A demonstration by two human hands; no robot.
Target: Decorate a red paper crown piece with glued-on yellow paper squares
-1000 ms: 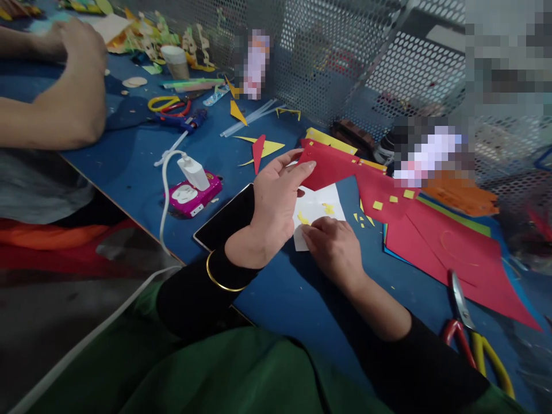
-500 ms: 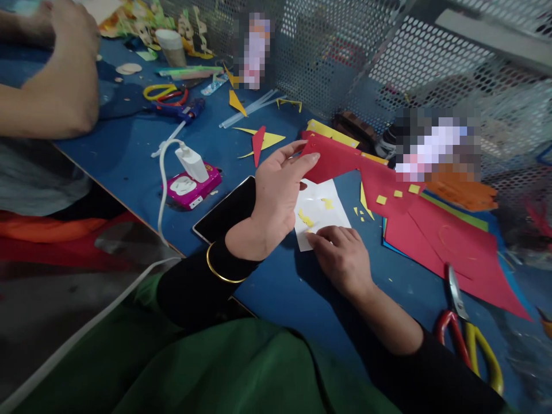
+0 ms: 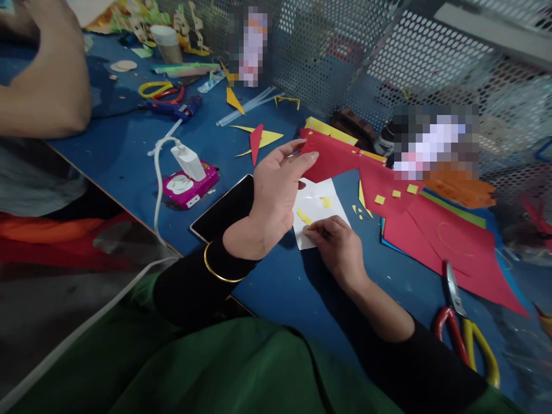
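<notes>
Compared with a second ago, more of the white paper (image 3: 314, 202) is showing, the right hand (image 3: 342, 250) having drawn back slightly toward the body. Two yellow scraps, one nearer (image 3: 304, 216) and one farther (image 3: 326, 202), are lying on this paper, between the hands. Thumb and forefinger of the right hand are drawing together at a yellow sliver (image 3: 307, 227) near its close edge; whether they are truly gripping it, I cannot tell. Bits this small are probably calling for a light, tip-only pinch, with the paper kept still and the palm off the scraps. Meanwhile the left hand (image 3: 276, 192) is curving beside the paper, thumb overlapping the red paper (image 3: 330, 158); whether its fingers are pinching anything is unclear. Farther right, yellow squares (image 3: 395, 194) are resting on red, and the scissors (image 3: 457, 305) are lying well apart from both hands.
</notes>
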